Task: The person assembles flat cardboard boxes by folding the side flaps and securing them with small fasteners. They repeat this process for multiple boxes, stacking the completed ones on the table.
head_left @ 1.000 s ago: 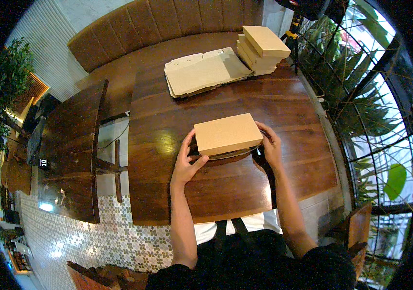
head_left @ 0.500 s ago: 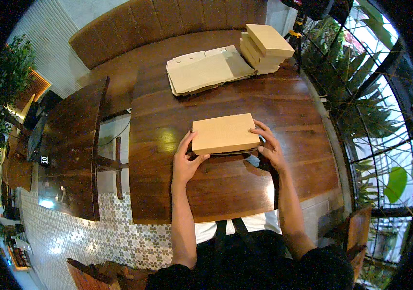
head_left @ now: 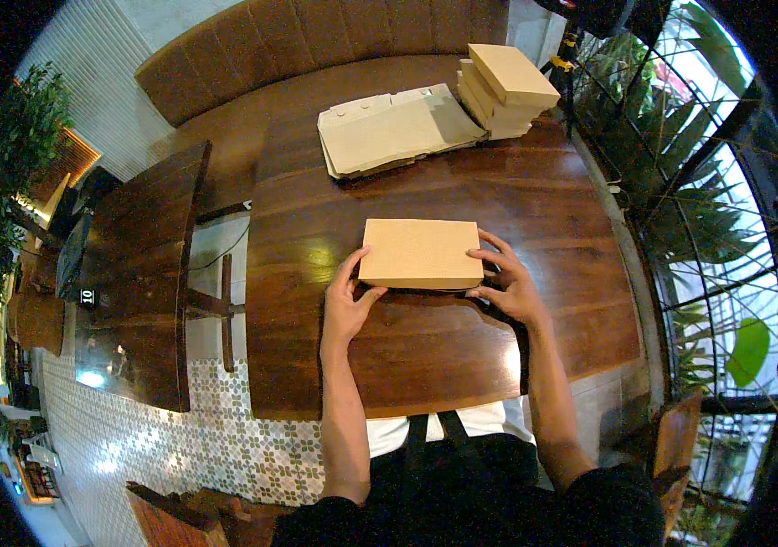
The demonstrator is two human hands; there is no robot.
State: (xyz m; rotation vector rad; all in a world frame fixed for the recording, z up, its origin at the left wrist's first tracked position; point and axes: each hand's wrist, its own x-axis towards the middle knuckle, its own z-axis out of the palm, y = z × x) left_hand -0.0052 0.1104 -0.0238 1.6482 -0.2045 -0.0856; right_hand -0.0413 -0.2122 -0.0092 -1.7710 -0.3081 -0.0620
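A closed brown cardboard box [head_left: 421, 252] is between my hands, over the near middle of the wooden table. My left hand [head_left: 349, 296] grips its left end, thumb at the near corner and fingers along the side. At the opposite end my right hand [head_left: 509, 284] curls round the box, with a finger on the top edge and the thumb low on the near side. The underside of the box is hidden, so I cannot tell whether it rests fully on the table.
Toward the back of the table [head_left: 316, 365] lies a pile of flat, unfolded cardboard sheets [head_left: 393, 130]. Right beside it rises a stack of folded boxes [head_left: 515, 77]. A brown padded bench [head_left: 334, 41] lines the far side. Another wooden table [head_left: 138, 273] stands left; a metal grille with plants is right.
The box has turned slightly, and its near edge now lies straighter across. My right hand has shifted with it, its thumb moving inward along the near side. The left hand keeps its hold.
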